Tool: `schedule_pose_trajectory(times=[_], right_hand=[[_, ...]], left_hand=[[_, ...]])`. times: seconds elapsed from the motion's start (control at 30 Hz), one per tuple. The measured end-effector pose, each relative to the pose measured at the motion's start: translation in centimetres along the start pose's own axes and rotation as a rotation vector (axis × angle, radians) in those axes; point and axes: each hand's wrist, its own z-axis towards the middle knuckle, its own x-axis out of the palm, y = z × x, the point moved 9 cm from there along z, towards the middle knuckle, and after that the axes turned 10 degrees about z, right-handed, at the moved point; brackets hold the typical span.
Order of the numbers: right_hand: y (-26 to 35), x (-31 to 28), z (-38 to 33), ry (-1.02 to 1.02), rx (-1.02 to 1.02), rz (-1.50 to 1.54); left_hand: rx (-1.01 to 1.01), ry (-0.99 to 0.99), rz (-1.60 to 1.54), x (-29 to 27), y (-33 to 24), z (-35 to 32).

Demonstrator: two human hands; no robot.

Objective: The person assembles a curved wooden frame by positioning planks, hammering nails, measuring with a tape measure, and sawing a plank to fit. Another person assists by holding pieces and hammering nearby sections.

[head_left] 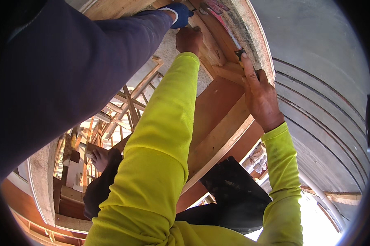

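My left hand (189, 39), in a yellow sleeve, is curled into a fist against the edge of a wooden batten (211, 45) at the top of the timber formwork. What it grips, if anything, is hidden. My right hand (259, 96) lies on the curved plywood rim (256, 39), its forefinger stretched along a small black and yellow tool (239, 54) that it holds there. Another person's blue-gloved hand (180, 13), on a dark navy sleeve (70, 69), reaches to the same batten just above my left fist.
A reddish board (217, 106) and a lighter plank (222, 139) run under my arms. A grey ribbed curved wall (324, 94) fills the right. Timber scaffolding (127, 106) shows below left, with a bare foot (99, 158). A white pipe (320, 197) is at lower right.
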Motion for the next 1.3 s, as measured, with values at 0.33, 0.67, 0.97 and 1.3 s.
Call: schedule_pose_trajectory(times=[0.33, 0.67, 0.97, 1.3], right_hand=[[0.6, -0.8, -0.1, -0.028, -0.021, 0.030], [1.0, -1.3, -0.1, -0.115, -0.099, 0.072], [0.0, 0.3, 0.6, 0.006, -0.018, -0.027], [-0.7, 0.7, -0.3, 0.087, 0.054, 0.006]], left_hand=[[0.005, 0.012, -0.012, 0.1, -0.2, 0.4], [0.044, -0.023, -0.017, -0.1, -0.3, 0.2], [0.031, -0.030, -0.006, 0.2, 0.2, 0.3], [-0.003, 0.040, 0.024, -0.3, -0.5, 0.3]])
